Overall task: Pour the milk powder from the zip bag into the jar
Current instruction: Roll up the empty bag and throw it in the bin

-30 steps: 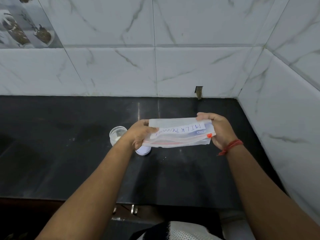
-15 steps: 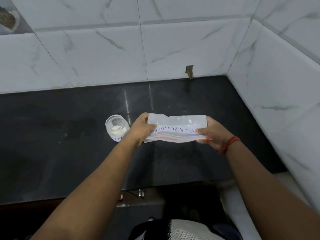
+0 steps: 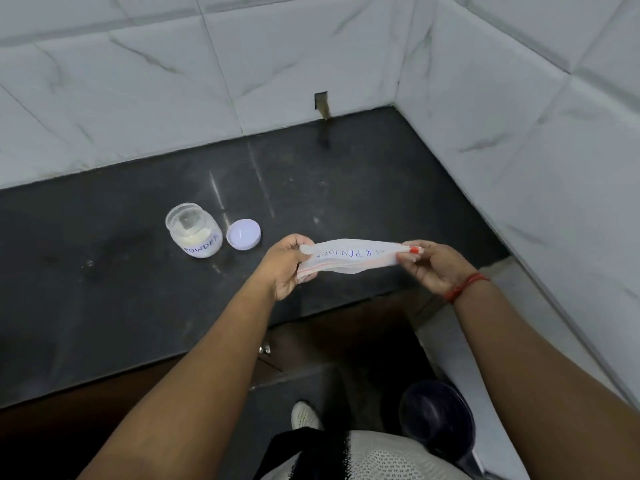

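Note:
A clear zip bag (image 3: 349, 256) with blue handwriting and a red zip strip is stretched flat between both hands above the counter's front edge. My left hand (image 3: 285, 268) pinches its left end. My right hand (image 3: 427, 266) pinches the right end at the red slider tab. The small open jar (image 3: 194, 230), labelled in blue and holding white powder in its lower part, stands on the black counter (image 3: 104, 289) to the left of the bag. Its white lid (image 3: 243, 234) lies upside down just right of the jar.
White marble-pattern tiled walls close the counter at the back and on the right. A small notch (image 3: 321, 103) sits in the back wall. Below the counter edge are a dark round bin (image 3: 438, 420), a white shoe (image 3: 304, 415) and the floor.
The view has tilted down and the hands have drawn back toward the counter's front edge. The bag now looks slack and stretched thin; the jar's lid has come into view.

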